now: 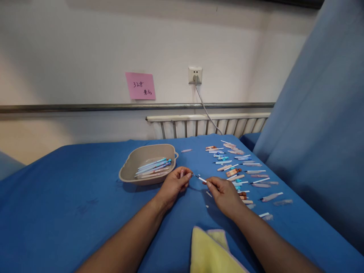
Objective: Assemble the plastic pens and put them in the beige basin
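Observation:
My left hand (174,184) is closed around a small pale pen barrel, held just above the blue table (71,189). My right hand (223,192) pinches a thin white pen refill (200,178), its dark tip pointing at the left hand's barrel. The two hands are a few centimetres apart. A beige tray (133,167) with several assembled pens (153,167) sits just left of the left hand. Loose pen parts (241,170), barrels, caps and refills, lie spread to the right of my right hand.
A yellow cloth (210,252) lies at the near edge between my forearms. Behind the table are a radiator (207,125), a wall socket with a grey cord (195,75) and a pink note (140,86). A blue cushion (321,113) rises at the right.

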`<state>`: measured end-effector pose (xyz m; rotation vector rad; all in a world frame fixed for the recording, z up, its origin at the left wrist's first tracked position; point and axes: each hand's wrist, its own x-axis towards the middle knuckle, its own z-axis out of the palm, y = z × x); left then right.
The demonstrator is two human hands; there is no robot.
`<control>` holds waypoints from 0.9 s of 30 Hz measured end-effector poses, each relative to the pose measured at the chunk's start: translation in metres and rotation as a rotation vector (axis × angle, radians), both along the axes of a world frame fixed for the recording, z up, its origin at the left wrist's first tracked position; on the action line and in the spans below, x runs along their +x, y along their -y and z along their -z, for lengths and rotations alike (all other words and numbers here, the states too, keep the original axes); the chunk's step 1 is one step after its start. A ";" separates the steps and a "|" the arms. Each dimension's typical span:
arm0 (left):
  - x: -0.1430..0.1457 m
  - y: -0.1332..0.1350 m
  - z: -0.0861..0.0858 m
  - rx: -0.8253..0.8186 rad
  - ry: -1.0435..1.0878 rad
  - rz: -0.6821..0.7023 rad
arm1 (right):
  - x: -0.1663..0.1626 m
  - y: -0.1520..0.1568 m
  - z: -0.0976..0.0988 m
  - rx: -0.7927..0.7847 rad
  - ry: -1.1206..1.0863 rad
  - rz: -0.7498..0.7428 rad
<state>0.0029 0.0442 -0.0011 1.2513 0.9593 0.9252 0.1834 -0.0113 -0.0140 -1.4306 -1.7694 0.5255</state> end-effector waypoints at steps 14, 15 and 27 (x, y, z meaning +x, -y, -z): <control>0.004 0.004 -0.002 0.029 -0.018 -0.062 | 0.000 0.001 -0.002 -0.026 0.100 -0.019; 0.005 0.005 -0.002 0.029 -0.019 -0.077 | -0.001 0.001 -0.002 -0.030 0.096 -0.021; 0.016 0.013 0.000 -0.049 0.046 -0.153 | -0.014 0.003 0.010 -0.066 -0.055 -0.042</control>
